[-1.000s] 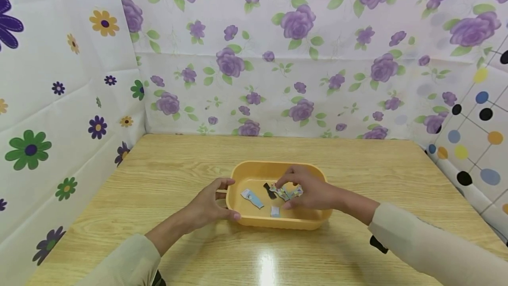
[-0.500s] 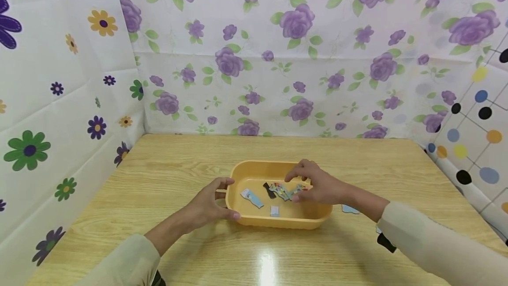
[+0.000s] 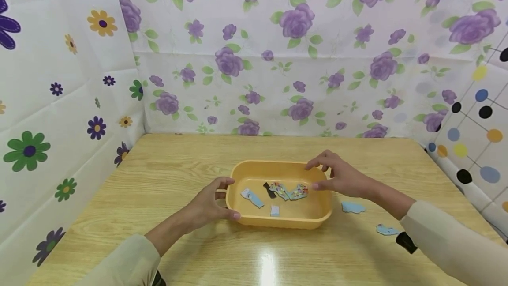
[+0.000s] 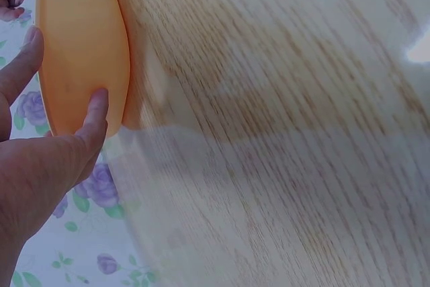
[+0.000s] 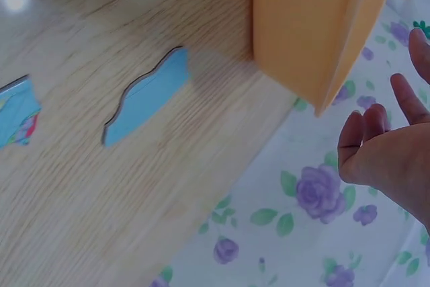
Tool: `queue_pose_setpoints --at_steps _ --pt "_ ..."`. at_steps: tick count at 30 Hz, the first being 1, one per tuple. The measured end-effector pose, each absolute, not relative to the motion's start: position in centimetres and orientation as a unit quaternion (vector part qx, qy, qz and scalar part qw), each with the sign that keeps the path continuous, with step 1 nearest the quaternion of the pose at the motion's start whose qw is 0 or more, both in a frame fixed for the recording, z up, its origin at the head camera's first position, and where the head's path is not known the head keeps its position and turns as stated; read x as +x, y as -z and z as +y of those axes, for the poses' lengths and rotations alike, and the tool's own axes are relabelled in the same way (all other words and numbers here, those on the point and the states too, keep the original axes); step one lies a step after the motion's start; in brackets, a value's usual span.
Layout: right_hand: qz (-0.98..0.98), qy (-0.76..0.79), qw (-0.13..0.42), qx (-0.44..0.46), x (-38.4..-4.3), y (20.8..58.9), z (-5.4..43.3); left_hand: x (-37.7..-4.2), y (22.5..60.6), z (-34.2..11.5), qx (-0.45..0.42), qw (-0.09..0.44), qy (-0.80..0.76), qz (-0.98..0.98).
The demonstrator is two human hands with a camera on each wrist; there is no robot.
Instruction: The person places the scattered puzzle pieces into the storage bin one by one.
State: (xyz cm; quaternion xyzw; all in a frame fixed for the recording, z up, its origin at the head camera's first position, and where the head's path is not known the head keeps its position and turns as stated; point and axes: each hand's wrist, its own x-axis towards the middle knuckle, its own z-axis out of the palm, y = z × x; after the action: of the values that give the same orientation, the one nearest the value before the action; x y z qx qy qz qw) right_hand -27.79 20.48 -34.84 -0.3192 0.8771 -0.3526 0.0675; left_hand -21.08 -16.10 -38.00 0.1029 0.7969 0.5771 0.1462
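A yellow plastic tray [image 3: 254, 220] stands on the table with several flat puzzle pieces in it. My left hand [image 3: 208, 202] grips its left end, thumb at the near side and fingers at the far corner. Over the right end of the tray hovers my right hand [image 3: 343, 176], thumb and fingers apart, nothing between them. Two colourful puzzle pieces [image 3: 298, 192] lie side by side near the tray's middle. Around them are a dark piece [image 3: 270, 190], a long light-blue piece [image 3: 252, 198] and a small pale piece [image 3: 274, 211].
On the wooden table [image 3: 190, 153], right of the tray, lie a wavy-edged blue puzzle piece [image 3: 353, 207] and another blue piece [image 3: 386, 230] with some print, close to my right sleeve [image 3: 440, 233]. A flowered cloth [image 3: 262, 92] hangs behind the table.
My right hand has moved right, from the colourful pieces to above the tray's right end, leaving both pieces in the tray. Blue pieces on the table came into view. My left hand stays put.
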Motion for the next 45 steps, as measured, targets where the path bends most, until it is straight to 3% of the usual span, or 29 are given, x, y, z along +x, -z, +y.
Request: queue_pose_setpoints --at_steps 23,45 --pt "0.904 0.339 0.036 -0.257 -27.2 35.4 27.2 -21.1 37.9 -16.1 0.103 0.145 -0.576 0.798" --pt "0.908 0.341 0.093 -0.224 -25.6 39.0 31.5 -21.1 38.0 -16.1 0.108 0.149 -0.579 0.794"
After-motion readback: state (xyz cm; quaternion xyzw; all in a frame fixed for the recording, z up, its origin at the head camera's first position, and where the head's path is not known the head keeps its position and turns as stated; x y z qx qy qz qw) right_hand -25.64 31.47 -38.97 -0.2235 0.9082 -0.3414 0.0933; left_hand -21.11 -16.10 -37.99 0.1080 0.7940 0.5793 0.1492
